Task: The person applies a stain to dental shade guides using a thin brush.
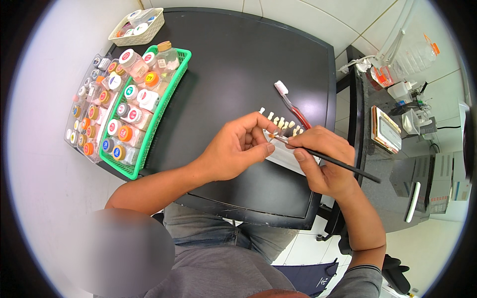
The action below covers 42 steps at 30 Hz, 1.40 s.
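Note:
Between the fingers of my right hand [325,156] is a thin paintbrush [343,162] with a long black handle. Its tip points left, close to the fingertips of my left hand [238,146]. Those left fingertips are pinched together around something too small to make out. Partly hidden behind both hands is a white shade guide [293,161], a flat holder with several tooth-shaped tabs [281,122] along its far side. A toothbrush [293,107] with a red handle and white bristles lies just beyond it on the black table.
On the left stands a green basket [171,99] of jars with coloured lids, beside a clear container [89,111] of similar jars. A cream basket [141,35] sits at the far left corner. Right of the table, a dark counter [377,164] bears a boxed tooth set [386,130] and a large bottle [415,53].

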Each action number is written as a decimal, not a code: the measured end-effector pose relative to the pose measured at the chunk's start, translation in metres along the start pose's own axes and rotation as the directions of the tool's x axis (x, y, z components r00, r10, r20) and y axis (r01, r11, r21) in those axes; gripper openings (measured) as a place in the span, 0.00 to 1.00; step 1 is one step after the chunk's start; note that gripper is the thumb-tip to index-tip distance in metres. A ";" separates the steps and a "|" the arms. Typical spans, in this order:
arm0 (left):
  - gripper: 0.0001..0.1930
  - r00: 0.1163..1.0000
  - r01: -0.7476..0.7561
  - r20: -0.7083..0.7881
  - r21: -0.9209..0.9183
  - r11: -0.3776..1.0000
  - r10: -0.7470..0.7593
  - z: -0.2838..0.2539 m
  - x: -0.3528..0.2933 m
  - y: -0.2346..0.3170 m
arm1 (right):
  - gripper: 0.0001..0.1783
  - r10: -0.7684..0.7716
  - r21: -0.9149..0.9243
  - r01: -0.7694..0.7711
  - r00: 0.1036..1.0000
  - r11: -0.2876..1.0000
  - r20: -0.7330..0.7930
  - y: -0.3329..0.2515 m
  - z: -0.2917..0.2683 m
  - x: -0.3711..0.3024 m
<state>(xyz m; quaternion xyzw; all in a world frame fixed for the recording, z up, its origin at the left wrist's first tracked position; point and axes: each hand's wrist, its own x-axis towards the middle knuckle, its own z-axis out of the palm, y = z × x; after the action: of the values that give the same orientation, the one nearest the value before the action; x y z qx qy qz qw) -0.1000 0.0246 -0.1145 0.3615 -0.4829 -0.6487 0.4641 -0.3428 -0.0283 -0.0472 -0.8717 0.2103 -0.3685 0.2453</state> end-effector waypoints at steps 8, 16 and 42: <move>0.15 1.000 -0.004 -0.003 -0.009 1.000 0.004 0.001 0.000 -0.003 | 0.10 -0.057 -0.069 0.058 0.998 0.996 0.017 -0.004 -0.001 0.003; 0.15 1.000 0.000 -0.007 0.000 1.000 0.000 0.002 -0.001 -0.003 | 0.09 -0.047 -0.133 0.040 0.998 0.990 -0.052 -0.003 0.000 0.003; 0.15 0.999 -0.037 -0.025 -0.006 0.999 0.037 0.003 0.000 -0.005 | 0.09 -0.074 -0.176 0.056 0.992 0.983 -0.098 -0.004 -0.006 0.005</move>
<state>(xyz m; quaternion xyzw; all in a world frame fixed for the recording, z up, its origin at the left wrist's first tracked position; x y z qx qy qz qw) -0.1035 0.0263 -0.1181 0.3590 -0.4814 -0.6371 0.4832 -0.3438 -0.0292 -0.0382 -0.8755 0.2255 -0.4017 0.1455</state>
